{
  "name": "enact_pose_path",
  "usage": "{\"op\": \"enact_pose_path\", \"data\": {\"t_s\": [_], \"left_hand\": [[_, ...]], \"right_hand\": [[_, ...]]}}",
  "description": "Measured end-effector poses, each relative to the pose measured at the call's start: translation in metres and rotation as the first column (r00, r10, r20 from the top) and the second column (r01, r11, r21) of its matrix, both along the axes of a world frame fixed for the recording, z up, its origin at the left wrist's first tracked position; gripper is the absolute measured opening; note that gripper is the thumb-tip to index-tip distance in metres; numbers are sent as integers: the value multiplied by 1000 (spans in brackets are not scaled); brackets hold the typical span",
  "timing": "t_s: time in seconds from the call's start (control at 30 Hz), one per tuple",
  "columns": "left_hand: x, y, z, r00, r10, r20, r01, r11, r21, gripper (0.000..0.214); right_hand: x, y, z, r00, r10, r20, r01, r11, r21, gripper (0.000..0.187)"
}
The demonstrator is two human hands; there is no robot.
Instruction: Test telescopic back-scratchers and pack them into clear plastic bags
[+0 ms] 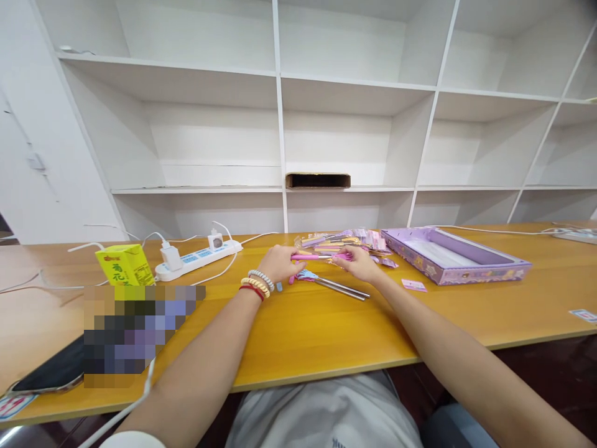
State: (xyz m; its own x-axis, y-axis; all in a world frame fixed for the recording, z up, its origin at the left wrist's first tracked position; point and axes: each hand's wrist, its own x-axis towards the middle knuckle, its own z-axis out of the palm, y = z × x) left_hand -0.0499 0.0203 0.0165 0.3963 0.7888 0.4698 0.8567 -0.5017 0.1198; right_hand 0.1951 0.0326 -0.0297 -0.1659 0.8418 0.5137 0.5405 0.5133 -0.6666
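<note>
My left hand (pixel 276 264), with several bands at its wrist, is closed on the left end of a pink utensil with a short metal stretch (pixel 308 256). My right hand (pixel 358 264) pinches its pink right end; whether this is one piece or two, I cannot tell. Just below the hands lies a pair of metal chopsticks (pixel 342 289) with a light blue joined top, pointing right. Another pink piece (pixel 293 274) shows beside my left fingers. Behind the hands is a pile of wrapped purple, pink and yellow utensils (pixel 345 238), partly hidden.
A purple open box (pixel 485 274) stands at the right, with a small pink card (pixel 414 285) before it. On the left are a white power strip (pixel 200 260), cables, a yellow drink carton (pixel 124 264) and a phone (pixel 51 367). White shelves (pixel 280 124) rise behind the table.
</note>
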Motion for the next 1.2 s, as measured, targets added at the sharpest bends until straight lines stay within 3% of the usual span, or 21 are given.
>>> {"op": "enact_pose_path", "data": {"t_s": [0.17,0.33,0.5,0.6,0.87,1.03,1.2], "left_hand": [[2,-3,-1,996,-89,-8,89,996,-2,39],[7,2,-9,991,-128,-23,130,986,100,29],[8,12,-19,964,-259,59,243,950,197,35],[8,16,-21,950,-293,110,266,941,210,34],[1,22,-24,954,-238,180,179,939,295,18],[-5,26,-26,949,-134,286,61,966,252,19],[-7,24,-22,919,-124,374,60,982,177,20]], "right_hand": [[8,2,-1,1000,-23,3,23,1000,22,39],[13,2,1,994,-85,75,79,993,88,35],[16,6,0,966,-159,203,125,977,172,31],[16,7,-1,946,-190,264,152,976,158,28],[9,1,0,939,-60,339,24,994,110,27],[6,-1,2,933,-37,359,0,995,101,26],[9,0,-1,917,-28,398,-15,994,105,26]]}}
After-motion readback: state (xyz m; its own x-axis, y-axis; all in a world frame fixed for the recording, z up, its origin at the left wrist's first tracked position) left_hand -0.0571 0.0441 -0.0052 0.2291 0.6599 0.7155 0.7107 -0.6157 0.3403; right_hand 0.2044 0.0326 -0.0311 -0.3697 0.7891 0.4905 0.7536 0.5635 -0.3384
